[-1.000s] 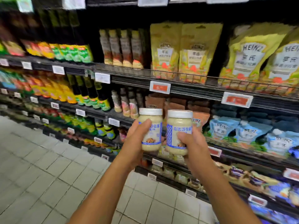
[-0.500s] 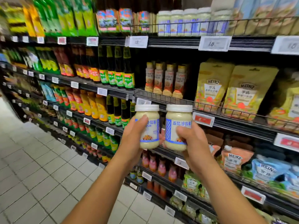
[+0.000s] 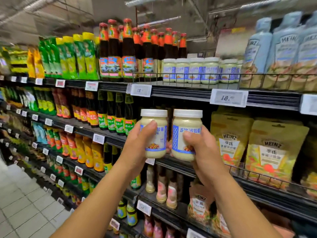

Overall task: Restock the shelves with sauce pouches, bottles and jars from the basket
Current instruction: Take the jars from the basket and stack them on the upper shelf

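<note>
Now, grip: left hand (image 3: 137, 145) wrapped round left jar (image 3: 157, 152), right hand (image 3: 203, 150) wrapped round right jar (image 3: 187, 121)
Jars: upright, lids up, side by side, mid-air
Target, likely: matching jar row (image 3: 193, 71) on upper shelf (image 3: 180, 91), above and slightly right of both hands
Nearer: right hand, probably

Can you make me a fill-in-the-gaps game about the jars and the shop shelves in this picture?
1. The left jar and the right jar both have lids coloured ____.
2. The left hand and the right hand hold ____ jar each.
3. The matching shelf jars stand ____ than the held ones.
4. The yellow pouches show the brand name ____.

Missing words: white; one; higher; Heinz.
</note>
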{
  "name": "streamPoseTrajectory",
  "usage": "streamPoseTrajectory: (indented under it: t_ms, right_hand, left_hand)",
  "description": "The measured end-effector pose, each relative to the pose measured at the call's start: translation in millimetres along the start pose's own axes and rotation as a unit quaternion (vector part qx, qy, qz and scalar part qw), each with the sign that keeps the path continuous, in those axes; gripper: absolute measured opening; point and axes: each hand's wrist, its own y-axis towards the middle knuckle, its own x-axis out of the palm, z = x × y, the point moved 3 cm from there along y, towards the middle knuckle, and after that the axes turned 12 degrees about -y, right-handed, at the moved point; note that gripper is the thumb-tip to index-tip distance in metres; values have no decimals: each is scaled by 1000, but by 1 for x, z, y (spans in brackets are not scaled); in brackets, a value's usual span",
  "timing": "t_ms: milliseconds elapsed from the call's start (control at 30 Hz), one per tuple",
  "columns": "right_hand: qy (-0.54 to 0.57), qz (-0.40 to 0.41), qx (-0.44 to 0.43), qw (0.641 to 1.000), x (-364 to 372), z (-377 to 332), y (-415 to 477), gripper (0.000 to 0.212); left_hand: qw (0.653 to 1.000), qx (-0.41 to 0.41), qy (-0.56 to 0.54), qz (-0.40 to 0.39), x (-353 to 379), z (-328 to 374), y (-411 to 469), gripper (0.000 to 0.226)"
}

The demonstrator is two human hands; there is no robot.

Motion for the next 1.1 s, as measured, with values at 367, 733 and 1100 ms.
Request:
streamPoseTrajectory:
  t_ms: [367,733,1100]
  right_hand:
    - [-56,-4,-109,992,-4,-70,96,55]
    - [-148,63,-115,980,21,-118,183,57]
    - [-312,148,-128,930,41,-132,252,36]
  left_hand:
    - [992,81,35,-87,22,60,111,61]
    - [986,64,17,-154,16,109,203,37]
    - [959,73,87,-260,-17,140,313,40]
